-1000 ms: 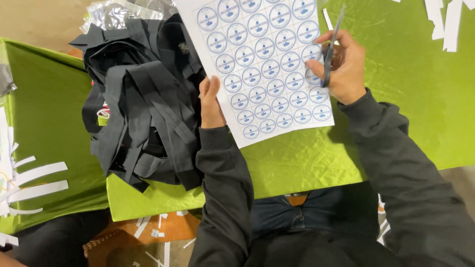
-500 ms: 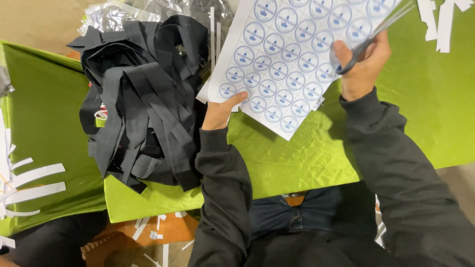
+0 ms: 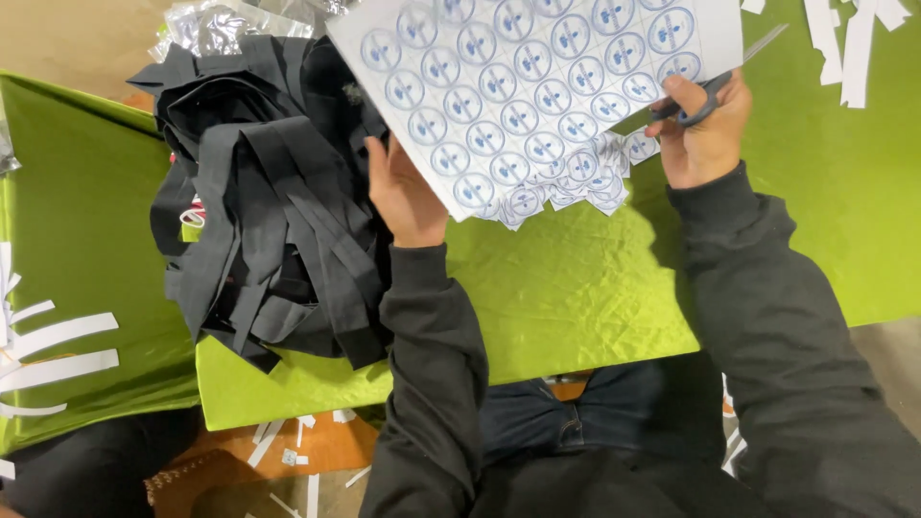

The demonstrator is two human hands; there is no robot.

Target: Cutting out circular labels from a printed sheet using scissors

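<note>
Left hand (image 3: 408, 192) holds sticker sheet (image 3: 537, 86) above.

Bright, even overhead light; the green cloth (image 3: 576, 288) glows, soft shadow under the sheet (image 3: 537, 96). Slight blur on that sheet, plastic wrap (image 3: 206, 24) glinting top left.

Black fabric heap (image 3: 269, 201), green cloth (image 3: 576, 288) — white paper strips (image 3: 58, 345), crumpled foil (image 3: 206, 29)
</note>
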